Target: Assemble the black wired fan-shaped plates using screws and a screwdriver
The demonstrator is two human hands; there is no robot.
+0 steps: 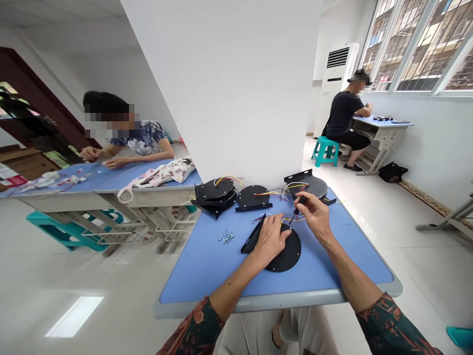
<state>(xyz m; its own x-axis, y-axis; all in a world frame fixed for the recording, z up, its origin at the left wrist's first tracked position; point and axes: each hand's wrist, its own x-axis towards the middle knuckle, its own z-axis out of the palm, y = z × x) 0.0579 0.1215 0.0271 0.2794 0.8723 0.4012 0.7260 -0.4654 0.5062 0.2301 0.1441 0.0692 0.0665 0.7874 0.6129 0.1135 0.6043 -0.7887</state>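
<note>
A round black plate [286,254] with a bent mounting flange lies on the blue desk in front of me. My left hand [269,235] rests flat on it, fingers stretched out and thumb apart. In my right hand [314,214] is a screwdriver [296,210] with a black handle, gripped from above. Its shaft slants down to a screw near the plate's far edge. Yellow, red and white wires come out around the plate's far side, partly hidden by my hands. A small heap of silvery screws [226,237] sits to the left of the plate.
Along the desk's far edge lie a stack of similar black plates [216,195], a single plate [254,197] and more plates [314,187] at right, all with loose wires. A white pillar [236,98] stands behind. Co-workers sit at other desks, left and far right.
</note>
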